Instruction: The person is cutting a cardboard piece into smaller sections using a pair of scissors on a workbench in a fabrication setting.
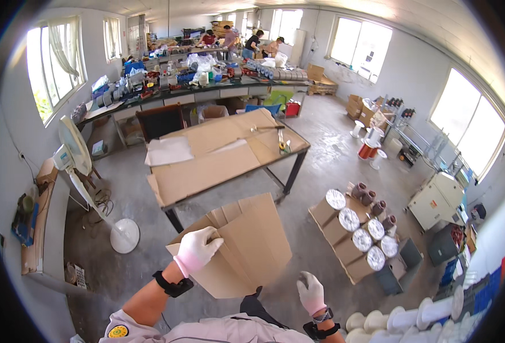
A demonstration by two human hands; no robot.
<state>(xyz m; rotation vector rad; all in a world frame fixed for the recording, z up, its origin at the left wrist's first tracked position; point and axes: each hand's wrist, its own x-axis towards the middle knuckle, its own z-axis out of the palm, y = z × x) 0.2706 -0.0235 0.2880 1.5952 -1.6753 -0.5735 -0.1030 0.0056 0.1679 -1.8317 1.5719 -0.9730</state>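
A folded piece of brown cardboard (258, 243) with creases and raised flaps hangs in front of me, tilted, just this side of the table. My left hand (198, 250), in a white and pink work glove, is closed on its left upper edge. Apart from the sheet, at its lower right, hangs my right hand (310, 292), gloved too. Its fingers are loosely bent and nothing shows in them. Beyond the cardboard stands a table (206, 168) covered with flat cardboard. On its right end lie a hammer (269, 128) and a yellow-handled hand tool (281, 139).
A white standing fan (75, 151) is at the left. On the floor to the right, wrapped rolls (349, 219) stand on cardboard, with white spools (429, 313) nearer me. A cluttered workbench (206, 91) runs behind the table; several people (252, 44) work farther back.
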